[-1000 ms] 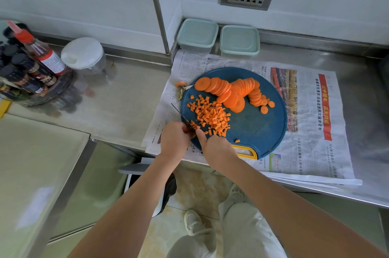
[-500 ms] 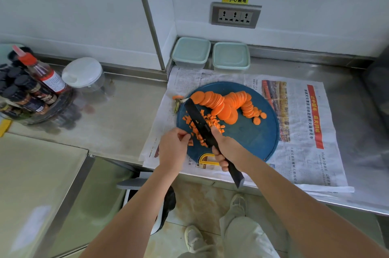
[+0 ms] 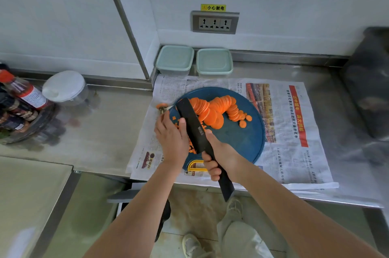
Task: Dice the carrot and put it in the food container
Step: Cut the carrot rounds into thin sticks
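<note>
Centre frame: right hand [image 3: 219,154] clenches matte black knife [image 3: 190,119]; left hand [image 3: 171,135] flat, unclenched, over orange dice [image 3: 174,118] on round blue board [image 3: 242,138].

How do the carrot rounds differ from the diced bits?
The carrot rounds are flat discs; the diced bits small cubes. The rounds lie fanned in the open right of the knife; the bits sit left of it, mostly hidden by the left hand. Both are orange, on the blue board.

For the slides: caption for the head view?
Right hand holds black knife over diced carrot on blue board, left hand beside the blade.
</note>
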`<action>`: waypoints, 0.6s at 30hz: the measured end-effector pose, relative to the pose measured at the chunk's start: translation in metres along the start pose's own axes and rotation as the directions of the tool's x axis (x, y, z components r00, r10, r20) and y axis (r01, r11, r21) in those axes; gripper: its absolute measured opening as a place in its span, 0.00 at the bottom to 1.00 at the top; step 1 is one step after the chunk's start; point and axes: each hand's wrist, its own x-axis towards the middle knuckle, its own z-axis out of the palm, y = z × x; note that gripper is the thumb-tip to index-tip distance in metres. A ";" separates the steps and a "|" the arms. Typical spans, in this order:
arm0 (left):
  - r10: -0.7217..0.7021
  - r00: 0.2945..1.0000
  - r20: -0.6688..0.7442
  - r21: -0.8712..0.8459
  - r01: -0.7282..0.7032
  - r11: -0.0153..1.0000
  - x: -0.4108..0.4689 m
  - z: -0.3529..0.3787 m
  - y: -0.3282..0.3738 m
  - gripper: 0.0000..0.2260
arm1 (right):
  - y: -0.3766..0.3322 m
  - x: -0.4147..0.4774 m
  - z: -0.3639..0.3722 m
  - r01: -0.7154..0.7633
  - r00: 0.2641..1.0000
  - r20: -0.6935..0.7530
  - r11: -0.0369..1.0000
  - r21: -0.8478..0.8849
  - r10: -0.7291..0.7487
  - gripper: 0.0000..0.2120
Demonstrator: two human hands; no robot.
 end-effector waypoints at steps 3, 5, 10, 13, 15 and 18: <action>0.001 1.000 0.013 0.008 -0.001 1.000 0.005 0.002 -0.012 0.22 | 0.000 -0.003 -0.009 0.009 0.999 -0.043 1.000 -0.002 -0.009 0.32; 0.039 0.999 0.037 0.000 -0.039 0.999 0.008 0.000 -0.013 0.20 | -0.001 -0.002 -0.013 0.023 0.996 -0.089 0.999 -0.037 -0.026 0.32; 0.202 0.979 0.040 -0.018 -0.201 0.979 0.012 -0.019 -0.015 0.19 | -0.005 -0.003 -0.032 0.096 0.863 -0.234 0.601 -0.793 -0.448 0.32; 0.178 0.984 -0.006 0.004 -0.178 0.984 0.009 -0.039 -0.009 0.18 | -0.004 -0.014 -0.051 -0.006 0.801 -0.207 0.338 -0.941 -0.562 0.31; 0.161 0.986 0.047 -0.024 -0.160 0.987 0.003 -0.048 0.004 0.22 | -0.005 -0.022 -0.056 -0.086 0.809 -0.145 0.130 -0.988 -0.569 0.31; 0.378 0.868 0.323 -0.059 -0.380 0.923 -0.013 -0.049 0.030 0.24 | -0.008 -0.032 -0.056 -0.108 0.839 -0.051 -0.074 -0.991 -0.541 0.31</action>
